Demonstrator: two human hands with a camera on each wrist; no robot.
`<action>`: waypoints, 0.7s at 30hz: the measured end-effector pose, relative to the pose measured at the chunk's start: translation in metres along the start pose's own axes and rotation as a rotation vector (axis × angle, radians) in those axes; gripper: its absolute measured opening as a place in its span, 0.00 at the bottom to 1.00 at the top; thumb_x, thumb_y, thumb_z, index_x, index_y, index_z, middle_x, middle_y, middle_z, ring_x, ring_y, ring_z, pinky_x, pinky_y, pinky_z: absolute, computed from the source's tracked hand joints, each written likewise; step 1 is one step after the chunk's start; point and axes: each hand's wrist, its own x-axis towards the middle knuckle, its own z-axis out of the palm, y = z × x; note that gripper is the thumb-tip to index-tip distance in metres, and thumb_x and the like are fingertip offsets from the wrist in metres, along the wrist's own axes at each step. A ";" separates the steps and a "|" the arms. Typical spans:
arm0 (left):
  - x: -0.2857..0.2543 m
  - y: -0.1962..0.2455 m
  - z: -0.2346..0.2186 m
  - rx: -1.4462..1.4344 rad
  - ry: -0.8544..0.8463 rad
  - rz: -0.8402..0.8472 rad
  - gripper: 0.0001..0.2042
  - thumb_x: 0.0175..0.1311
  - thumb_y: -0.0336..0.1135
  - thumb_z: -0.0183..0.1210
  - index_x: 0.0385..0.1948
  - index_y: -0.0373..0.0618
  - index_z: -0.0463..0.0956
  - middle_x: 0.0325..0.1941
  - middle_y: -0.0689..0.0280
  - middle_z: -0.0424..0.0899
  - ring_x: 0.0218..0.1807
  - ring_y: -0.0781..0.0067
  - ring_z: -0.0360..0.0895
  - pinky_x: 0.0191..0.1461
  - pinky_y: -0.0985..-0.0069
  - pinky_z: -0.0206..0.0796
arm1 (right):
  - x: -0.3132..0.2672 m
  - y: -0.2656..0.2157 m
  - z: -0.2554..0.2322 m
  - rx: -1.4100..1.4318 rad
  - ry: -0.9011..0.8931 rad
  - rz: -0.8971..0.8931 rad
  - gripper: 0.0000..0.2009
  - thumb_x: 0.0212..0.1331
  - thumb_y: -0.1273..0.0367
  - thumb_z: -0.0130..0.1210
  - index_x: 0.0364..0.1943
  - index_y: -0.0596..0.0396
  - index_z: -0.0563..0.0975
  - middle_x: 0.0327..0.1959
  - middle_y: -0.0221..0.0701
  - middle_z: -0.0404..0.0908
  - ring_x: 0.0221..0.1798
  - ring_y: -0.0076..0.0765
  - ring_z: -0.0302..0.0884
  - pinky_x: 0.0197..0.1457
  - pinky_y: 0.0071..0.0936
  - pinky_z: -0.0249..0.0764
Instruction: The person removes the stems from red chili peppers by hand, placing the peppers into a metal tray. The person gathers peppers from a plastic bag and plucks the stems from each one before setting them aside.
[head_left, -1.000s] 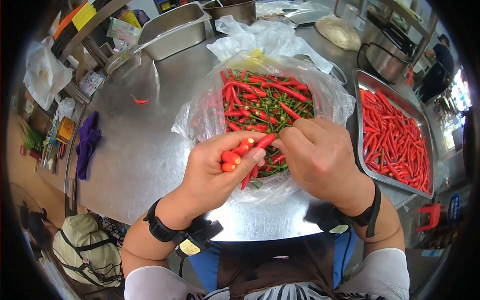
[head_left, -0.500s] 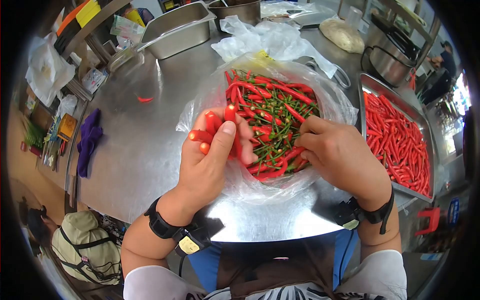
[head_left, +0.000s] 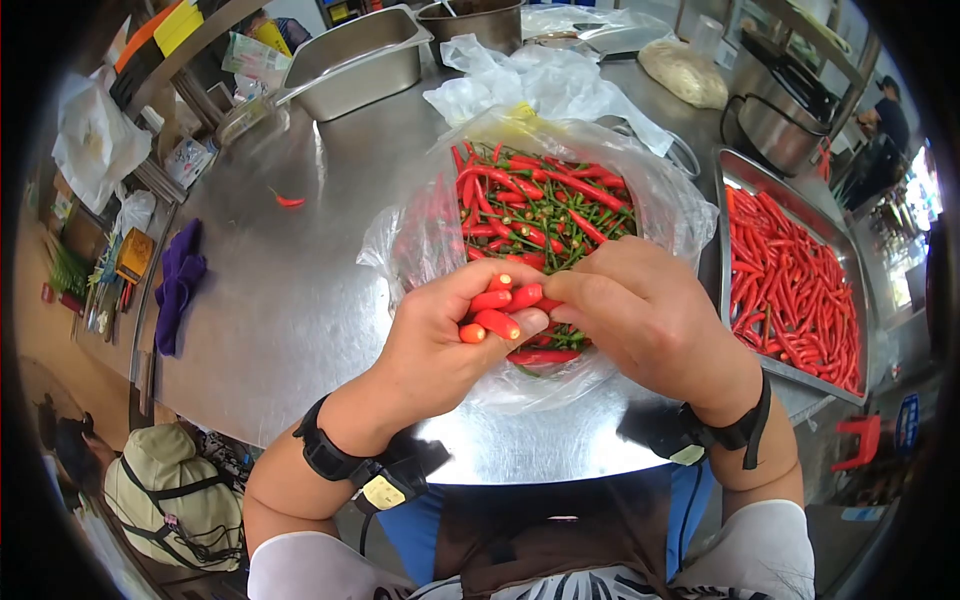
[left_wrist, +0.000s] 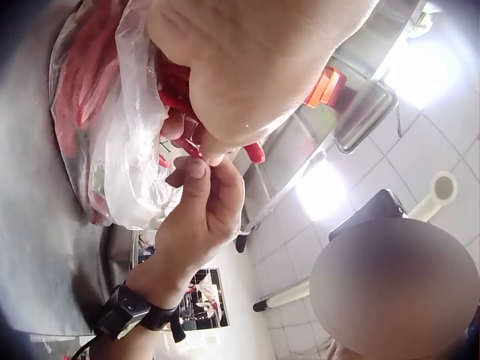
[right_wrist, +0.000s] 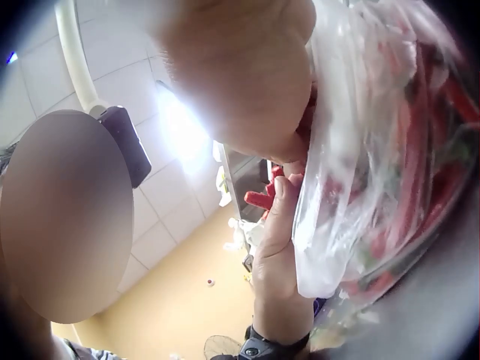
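Observation:
Several red chilies [head_left: 497, 322] with cut-looking pale ends lie in my left hand [head_left: 430, 335], its thumb and fingers curled round them. My right hand [head_left: 655, 325] meets it fingertip to fingertip, pinching the end of one chili between thumb and forefinger; its stem is hidden. In the left wrist view the right hand [left_wrist: 199, 210] pinches at a red chili by the left fingers. Both hands are over the near side of a clear plastic bag [head_left: 680, 205] full of red chilies with green stems [head_left: 545, 215].
A metal tray [head_left: 722, 262] of stemless red chilies stands at the right. One loose chili [head_left: 287, 201] and a purple cloth [head_left: 180, 285] lie at the left. Behind are an empty steel pan [head_left: 365, 75], white plastic bags [head_left: 550, 85] and a steel pot [head_left: 775, 125].
Half a second ago the hands were apart, the right one in the bag's chilies. Now the right hand has moved left and the left hand has turned to meet it with a chili between them.

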 end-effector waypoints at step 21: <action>0.007 -0.001 -0.003 -0.376 0.092 -0.028 0.08 0.73 0.34 0.49 0.42 0.38 0.70 0.29 0.69 0.69 0.28 0.79 0.67 0.38 0.73 0.69 | -0.004 -0.018 0.000 0.168 -0.368 0.189 0.15 0.45 0.69 0.64 0.39 0.55 0.77 0.31 0.34 0.73 0.36 0.45 0.76 0.39 0.40 0.73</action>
